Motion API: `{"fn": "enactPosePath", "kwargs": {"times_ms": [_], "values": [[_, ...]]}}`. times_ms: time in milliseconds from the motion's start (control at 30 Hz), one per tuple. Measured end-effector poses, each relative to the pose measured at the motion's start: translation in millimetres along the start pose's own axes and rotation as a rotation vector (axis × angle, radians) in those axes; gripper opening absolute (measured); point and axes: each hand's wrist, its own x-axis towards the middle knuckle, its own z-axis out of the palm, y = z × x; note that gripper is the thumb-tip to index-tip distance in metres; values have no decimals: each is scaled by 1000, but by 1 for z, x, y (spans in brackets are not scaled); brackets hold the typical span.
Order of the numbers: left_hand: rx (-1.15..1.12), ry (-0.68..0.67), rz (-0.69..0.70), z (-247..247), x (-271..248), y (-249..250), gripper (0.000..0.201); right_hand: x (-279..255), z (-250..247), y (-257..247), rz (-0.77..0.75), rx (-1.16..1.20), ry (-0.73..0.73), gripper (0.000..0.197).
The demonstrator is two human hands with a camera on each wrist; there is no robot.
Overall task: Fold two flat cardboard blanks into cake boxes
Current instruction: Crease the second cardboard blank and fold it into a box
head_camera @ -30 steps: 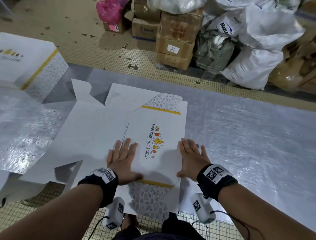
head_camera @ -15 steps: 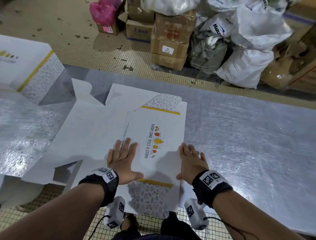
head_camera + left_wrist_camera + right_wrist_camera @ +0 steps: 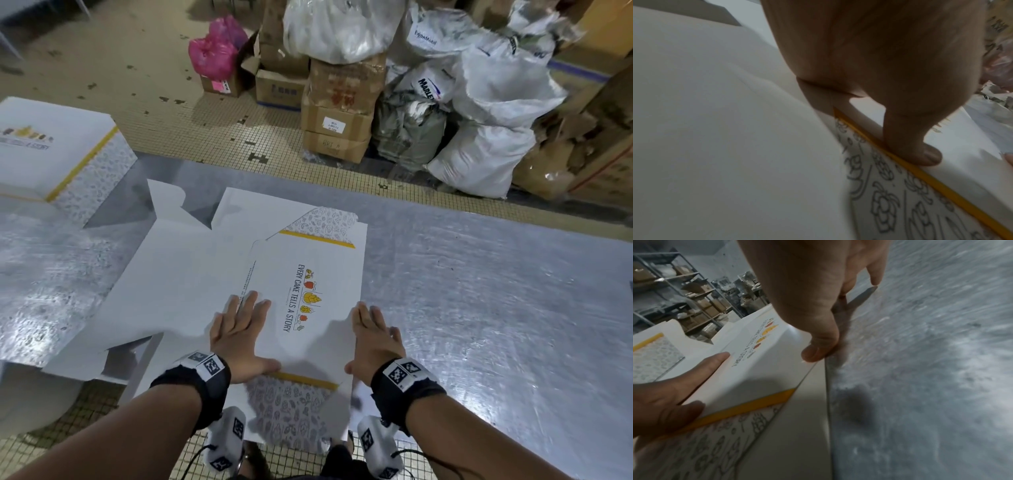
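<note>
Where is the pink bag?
In the head view, the pink bag sits on the tiled floor, far beyond the silver table, left of the stacked brown cartons.

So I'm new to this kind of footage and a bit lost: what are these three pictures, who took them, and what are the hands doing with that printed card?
No machine here: a person wears three cameras. The head view looks down at both hands; each wrist view looks along one hand. The left hand and right hand lie flat, pressing a folded cardboard blank onto a silvery table. Nothing is gripped. The right thumb sits at the blank's fold edge. One finished cake box stands at the left; sacks and cartons lie on the floor beyond.
</note>
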Motion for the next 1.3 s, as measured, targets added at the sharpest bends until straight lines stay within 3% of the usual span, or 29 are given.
{"fn": "enactPosePath", "kwargs": {"times_ms": [133, 233, 333, 467, 600, 667, 800, 933, 1067, 1300], "values": [[-319, 93, 25, -6, -4, -4, 107, 1, -1, 1, -14, 3, 11, 114], [-662, 268, -124, -15, -4, -5, 82, 3, 0, 3, -23, 25, 20, 116], [-721, 402, -267, -24, -1, -3, 62, 4, 3, 4, -45, 53, 54, 118], [-788, 418, -268, -33, -1, 5, 58, 6, 1, 9, -69, 148, 71, 119], [-913, 497, -250, -43, -2, 10, 42, -1, -3, 8, -74, 376, 127, 95], [-1013, 522, -222, -52, -4, 12, 34, -13, -8, 4, -40, 453, 129, 77], [-1164, 459, -79, -77, -12, 32, 38, -35, -7, -2, -29, 499, 153, 43], [-1151, 381, 118, -95, -17, 66, 41, -51, 10, 3, -15, 715, 216, 46], [-1137, 302, 269, -107, -25, 107, 42, -70, 17, 17, -59, 892, 293, 35], [-968, 163, 448, -120, -44, 181, 49, -86, -20, 77, -115, 980, 522, 33]]}}
